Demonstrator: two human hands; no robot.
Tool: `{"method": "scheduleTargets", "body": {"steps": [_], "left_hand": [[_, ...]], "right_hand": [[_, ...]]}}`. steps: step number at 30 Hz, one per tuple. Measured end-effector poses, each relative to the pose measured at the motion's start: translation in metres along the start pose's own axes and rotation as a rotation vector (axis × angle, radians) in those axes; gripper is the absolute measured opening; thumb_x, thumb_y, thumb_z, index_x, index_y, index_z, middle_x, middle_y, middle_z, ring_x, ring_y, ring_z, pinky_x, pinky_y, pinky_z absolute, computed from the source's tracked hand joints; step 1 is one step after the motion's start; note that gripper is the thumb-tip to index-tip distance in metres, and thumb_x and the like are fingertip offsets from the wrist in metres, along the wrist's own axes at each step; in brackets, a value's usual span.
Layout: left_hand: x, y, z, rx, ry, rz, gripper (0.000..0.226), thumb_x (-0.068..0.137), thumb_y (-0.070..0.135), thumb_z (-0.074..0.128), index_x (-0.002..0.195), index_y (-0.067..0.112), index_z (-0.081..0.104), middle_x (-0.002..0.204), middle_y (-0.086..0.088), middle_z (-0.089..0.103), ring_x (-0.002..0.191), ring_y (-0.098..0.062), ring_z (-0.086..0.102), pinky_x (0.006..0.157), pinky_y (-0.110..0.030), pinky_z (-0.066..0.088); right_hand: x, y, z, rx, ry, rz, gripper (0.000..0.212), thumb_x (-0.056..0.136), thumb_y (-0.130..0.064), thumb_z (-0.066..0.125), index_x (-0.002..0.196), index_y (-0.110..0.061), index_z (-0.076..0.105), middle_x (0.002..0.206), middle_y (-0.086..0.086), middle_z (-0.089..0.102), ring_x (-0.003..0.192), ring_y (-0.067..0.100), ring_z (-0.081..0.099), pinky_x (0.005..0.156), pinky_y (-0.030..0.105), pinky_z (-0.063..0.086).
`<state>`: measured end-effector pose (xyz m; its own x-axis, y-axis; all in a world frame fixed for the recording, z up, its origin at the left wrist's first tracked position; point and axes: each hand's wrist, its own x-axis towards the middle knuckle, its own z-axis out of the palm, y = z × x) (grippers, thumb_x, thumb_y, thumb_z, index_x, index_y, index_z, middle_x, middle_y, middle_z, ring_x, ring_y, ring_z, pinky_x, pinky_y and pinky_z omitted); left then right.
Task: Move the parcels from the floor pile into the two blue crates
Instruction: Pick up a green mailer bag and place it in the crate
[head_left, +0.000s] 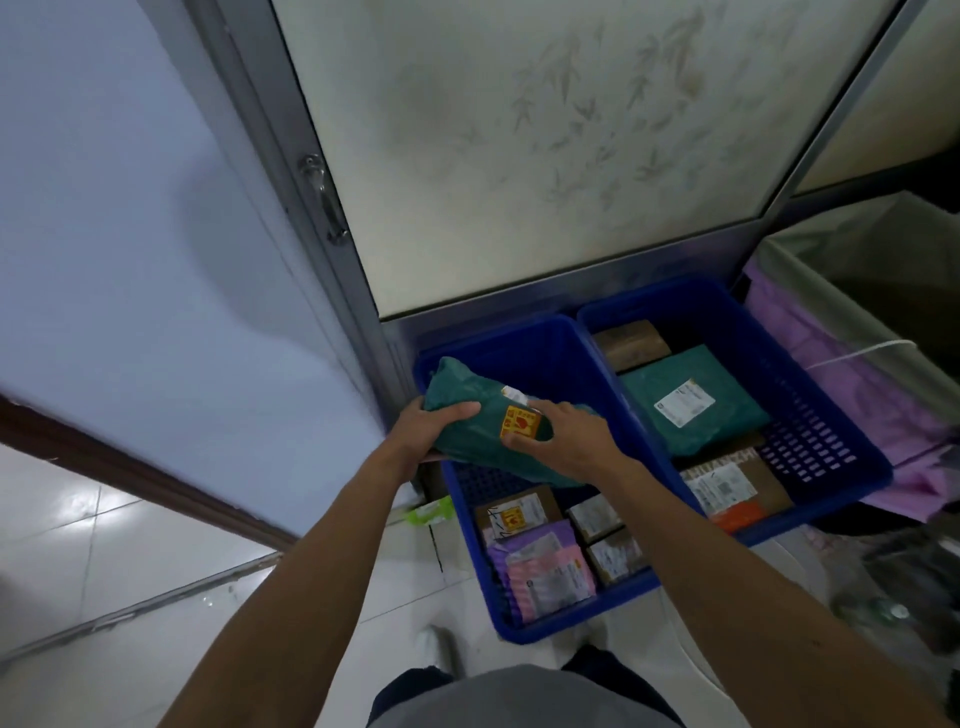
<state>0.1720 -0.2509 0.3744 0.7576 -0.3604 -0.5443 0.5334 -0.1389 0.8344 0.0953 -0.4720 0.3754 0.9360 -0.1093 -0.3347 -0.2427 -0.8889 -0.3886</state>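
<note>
Both hands hold a dark green soft parcel (467, 415) with a yellow-orange sticker, over the far end of the left blue crate (545, 343). My left hand (431, 431) grips its left side; my right hand (566, 434) grips its right side by the sticker. Lower in that crate lie a brown box (514, 514), a pink and purple mailer (545, 571) and two small brown boxes (605, 535). The right blue crate (831, 431) holds a green mailer (691, 400), a brown box at the far end (631, 343) and a labelled brown box (732, 486).
The crates stand side by side on the tiled floor against a frosted door panel (545, 156) with a metal frame. A purple cloth (852, 384) and a white bag sit to the right. A light green packet (431, 512) lies on the floor left of the crates.
</note>
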Motion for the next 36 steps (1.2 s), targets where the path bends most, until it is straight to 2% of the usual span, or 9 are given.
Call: {"method": "scheduleTargets", "body": {"steps": [3,8,15,17,19,23,27,30,36], "left_hand": [[0.003,0.007,0.027,0.031,0.019,0.003,0.065,0.067,0.037,0.091,0.123,0.018,0.064,0.111,-0.005,0.075,0.101,-0.026,0.073,0.088,-0.05,0.058],[0.007,0.013,0.063,0.071,-0.059,0.018,0.075,0.068,0.036,0.092,0.131,0.017,0.057,0.122,-0.006,0.071,0.112,-0.028,0.068,0.095,-0.05,0.055],[-0.003,0.011,0.094,-0.095,-0.018,0.024,0.054,0.08,0.015,0.08,0.129,0.017,0.058,0.125,-0.01,0.069,0.114,-0.031,0.067,0.098,-0.05,0.053],[-0.005,0.009,0.097,-0.16,0.027,0.036,0.043,0.084,0.013,0.076,0.124,0.018,0.062,0.123,-0.011,0.07,0.114,-0.031,0.067,0.097,-0.049,0.054],[-0.005,0.005,0.095,-0.183,0.084,0.017,0.044,0.083,0.02,0.078,0.124,0.02,0.062,0.122,-0.008,0.071,0.114,-0.03,0.067,0.095,-0.048,0.055],[-0.006,-0.001,0.085,-0.054,0.199,-0.117,0.06,0.075,0.054,0.078,0.125,0.028,0.06,0.12,0.0,0.071,0.108,-0.02,0.068,0.093,-0.043,0.057],[-0.002,0.0,0.083,-0.031,0.219,-0.204,0.066,0.073,0.067,0.074,0.124,0.027,0.061,0.113,0.001,0.074,0.096,-0.017,0.073,0.07,-0.031,0.06],[0.009,-0.004,0.085,-0.024,0.3,-0.199,0.074,0.069,0.057,0.083,0.129,0.026,0.055,0.114,-0.001,0.072,0.094,-0.021,0.073,0.062,-0.03,0.06],[0.031,-0.006,0.08,-0.237,0.462,-0.13,0.042,0.079,0.036,0.083,0.111,0.013,0.067,0.1,-0.009,0.075,0.083,-0.023,0.074,0.057,-0.028,0.058]], "right_hand": [[0.003,0.024,-0.013,-0.093,-0.053,-0.092,0.099,0.07,-0.091,0.048,0.15,-0.037,0.029,0.133,0.0,0.054,0.117,0.025,0.055,0.106,0.045,0.035],[0.014,0.062,-0.042,0.154,-0.269,-0.108,0.109,0.057,-0.083,0.072,0.149,-0.043,0.028,0.128,-0.007,0.051,0.111,0.019,0.056,0.09,0.038,0.05],[0.022,0.08,-0.07,0.345,-0.424,-0.187,0.067,0.068,-0.047,0.089,0.118,-0.028,0.049,0.112,-0.004,0.064,0.097,0.014,0.064,0.087,0.036,0.054],[0.025,0.076,-0.069,0.298,-0.39,-0.203,0.066,0.066,-0.052,0.088,0.114,-0.026,0.051,0.108,-0.005,0.065,0.094,0.014,0.064,0.084,0.037,0.055],[0.031,0.074,-0.061,0.214,-0.329,-0.196,0.085,0.054,-0.069,0.085,0.119,-0.027,0.048,0.108,-0.008,0.061,0.093,0.012,0.062,0.082,0.039,0.055],[0.036,0.073,-0.038,-0.093,-0.122,-0.285,0.099,0.052,-0.083,0.073,0.124,-0.021,0.046,0.114,-0.001,0.056,0.102,0.022,0.056,0.087,0.043,0.049],[0.037,0.078,-0.017,-0.297,0.094,-0.451,0.095,0.062,-0.08,0.069,0.128,-0.017,0.044,0.118,0.003,0.052,0.109,0.027,0.051,0.094,0.042,0.041],[0.038,0.072,-0.008,-0.366,0.204,-0.508,0.095,0.064,-0.079,0.067,0.129,-0.013,0.046,0.116,0.006,0.054,0.106,0.027,0.052,0.094,0.041,0.041],[0.039,0.063,0.001,-0.37,0.326,-0.562,0.09,0.063,-0.074,0.073,0.123,-0.011,0.05,0.108,0.006,0.056,0.097,0.026,0.054,0.09,0.041,0.042]]}}
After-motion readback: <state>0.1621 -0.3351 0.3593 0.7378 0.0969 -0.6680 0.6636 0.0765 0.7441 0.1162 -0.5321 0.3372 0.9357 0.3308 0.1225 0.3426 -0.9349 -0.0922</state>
